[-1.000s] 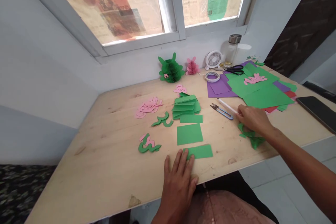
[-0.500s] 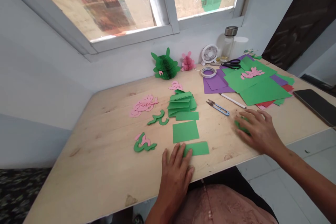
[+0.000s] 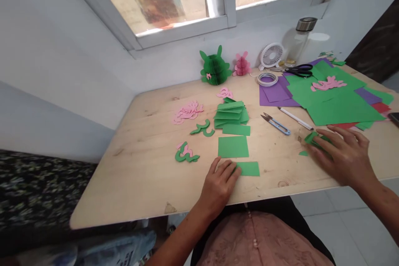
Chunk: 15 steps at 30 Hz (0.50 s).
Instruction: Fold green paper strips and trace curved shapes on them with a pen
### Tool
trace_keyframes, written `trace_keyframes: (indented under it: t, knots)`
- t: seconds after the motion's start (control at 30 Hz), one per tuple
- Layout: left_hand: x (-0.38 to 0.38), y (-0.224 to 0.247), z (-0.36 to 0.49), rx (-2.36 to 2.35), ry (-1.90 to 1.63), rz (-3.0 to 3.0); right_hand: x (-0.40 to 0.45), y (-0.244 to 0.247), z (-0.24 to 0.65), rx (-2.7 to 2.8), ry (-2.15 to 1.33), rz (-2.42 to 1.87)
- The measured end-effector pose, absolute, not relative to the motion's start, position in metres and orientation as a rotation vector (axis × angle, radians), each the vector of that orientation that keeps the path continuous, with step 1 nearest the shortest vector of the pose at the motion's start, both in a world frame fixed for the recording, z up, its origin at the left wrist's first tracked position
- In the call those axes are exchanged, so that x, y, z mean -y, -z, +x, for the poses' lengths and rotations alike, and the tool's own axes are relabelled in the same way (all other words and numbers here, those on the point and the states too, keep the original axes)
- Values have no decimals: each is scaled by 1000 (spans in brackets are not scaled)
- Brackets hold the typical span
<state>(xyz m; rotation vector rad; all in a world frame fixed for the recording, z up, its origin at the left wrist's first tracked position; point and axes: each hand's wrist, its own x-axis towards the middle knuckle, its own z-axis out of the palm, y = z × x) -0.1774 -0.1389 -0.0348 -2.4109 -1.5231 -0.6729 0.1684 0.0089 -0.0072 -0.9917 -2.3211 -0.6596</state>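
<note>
My left hand [image 3: 220,185] rests at the table's front edge, fingertips on a green paper strip [image 3: 250,168], fingers a little apart. Behind the strip lie a green rectangle [image 3: 233,146] and a stack of folded green papers [image 3: 230,113]. At the right, my right hand [image 3: 346,153] has its thumb and fingers around small green paper pieces [image 3: 311,137]; a green scrap [image 3: 303,153] lies beside its thumb. Blue thread snips [image 3: 277,124] and a white pen [image 3: 296,118] lie left of that hand. Green curved cutouts [image 3: 203,128] and pink cutouts [image 3: 188,111] are on the left.
Along the wall stand a green paper figure [image 3: 215,68], a pink one [image 3: 242,66], a small white fan [image 3: 271,55] and a glass bottle [image 3: 297,45]. Tape [image 3: 267,79], black scissors [image 3: 301,70] and coloured sheets [image 3: 346,106] lie at the back right.
The view has shifted, showing more of the table's left side. My right hand has gathered in its fingers around the green pieces, and a scrap now shows beside it. My left hand stays at the strip.
</note>
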Motion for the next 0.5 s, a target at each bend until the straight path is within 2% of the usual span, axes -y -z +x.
trace_keyframes:
  t: [0.13,0.5]
  knots:
    - [132,28,-182,1434,642,-2446,11,0,134,2283,478,-995]
    - [125,18,-187,1400,723,-2461,15,9,99,2385,436,-936]
